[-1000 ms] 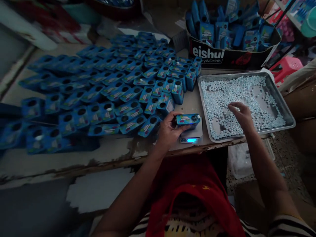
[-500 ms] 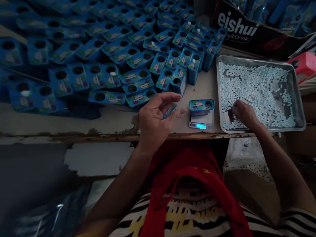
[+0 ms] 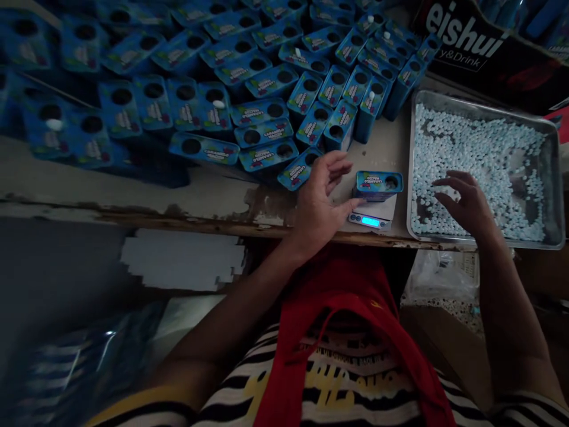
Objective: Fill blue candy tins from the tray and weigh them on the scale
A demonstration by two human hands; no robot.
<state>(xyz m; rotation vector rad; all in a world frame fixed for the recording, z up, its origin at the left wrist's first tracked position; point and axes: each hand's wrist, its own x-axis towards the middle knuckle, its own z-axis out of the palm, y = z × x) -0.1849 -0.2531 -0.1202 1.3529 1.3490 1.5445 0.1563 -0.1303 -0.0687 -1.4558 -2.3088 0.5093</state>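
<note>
A blue candy box (image 3: 379,183) with a round hole in its top stands on a small digital scale (image 3: 372,222) with a lit blue display. Just left of the box is my left hand (image 3: 322,198), its fingers apart and nothing in it; its thumb reaches towards the scale's edge, and I cannot tell if it touches. On the right, a metal tray (image 3: 560,196) holds many small pale-blue candies (image 3: 484,142). My right hand (image 3: 473,204) hovers over them, thumb and fingers spread, with nothing visibly held.
Rows of similar blue boxes (image 3: 262,155) cover the table's back and left, a few with a white piece at the hole. Behind the tray stands a black carton (image 3: 475,53) with white lettering. The table's worn wooden edge (image 3: 200,228) runs in front of me.
My left hand has moved right, closer to the box on the scale. My right hand's fingers have come out of the candies and spread apart. The camera view has shifted somewhat.
</note>
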